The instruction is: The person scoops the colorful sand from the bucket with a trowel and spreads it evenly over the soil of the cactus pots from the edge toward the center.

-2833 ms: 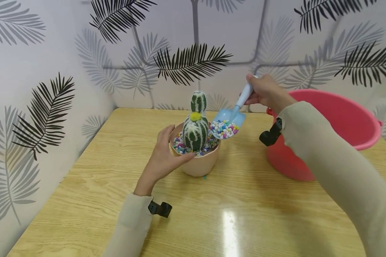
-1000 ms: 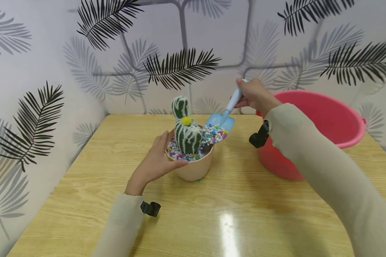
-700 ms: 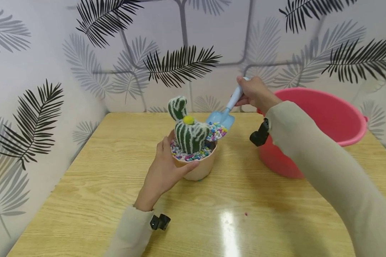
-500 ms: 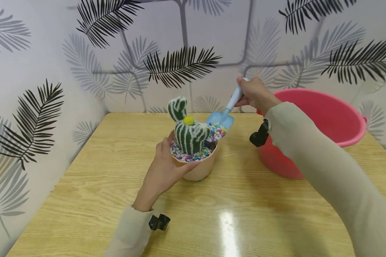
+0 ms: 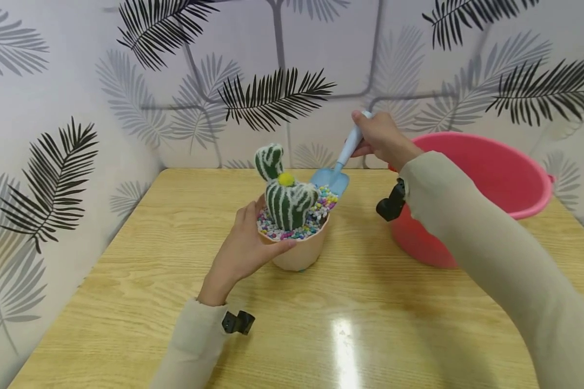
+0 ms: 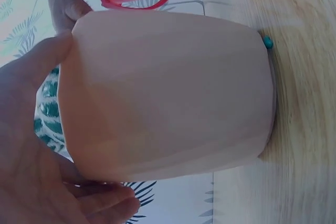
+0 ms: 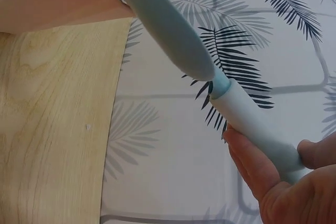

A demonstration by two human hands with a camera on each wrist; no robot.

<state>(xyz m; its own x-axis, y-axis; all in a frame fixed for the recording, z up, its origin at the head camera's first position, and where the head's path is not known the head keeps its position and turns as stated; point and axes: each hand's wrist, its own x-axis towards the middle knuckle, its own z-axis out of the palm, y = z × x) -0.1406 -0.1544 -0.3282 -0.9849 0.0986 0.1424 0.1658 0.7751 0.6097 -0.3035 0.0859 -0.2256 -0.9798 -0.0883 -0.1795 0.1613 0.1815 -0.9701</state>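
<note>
A peach flowerpot (image 5: pixel 299 255) stands on the table, holding a knitted-looking green cactus (image 5: pixel 283 209) with white stripes and a yellow tuft. Colourful pebbles (image 5: pixel 294 234) surround its base. My left hand (image 5: pixel 243 246) grips the pot at its left, thumb along the front near the rim and fingers round the far side. At the upper right, my right hand (image 5: pixel 380 135) holds a light blue trowel (image 5: pixel 332 179) by its pale handle (image 7: pixel 252 119). The blade slants down at the pot's right rim, pebbles at its lower end beside the cactus. Its tip is hidden among them.
A large red bucket (image 5: pixel 433 243) stands right of the pot, behind my right forearm; its inside bottom is hidden. A teal pebble (image 6: pixel 268 42) lies at the pot's base. Leaf-patterned wall covering (image 5: pixel 321 129) rises behind the wooden table (image 5: pixel 141 270).
The trowel has moved left to the pot and tipped steeper, and pebbles have slid off its blade into the pot. The cactus top has shifted left. My left hand stays on the pot.
</note>
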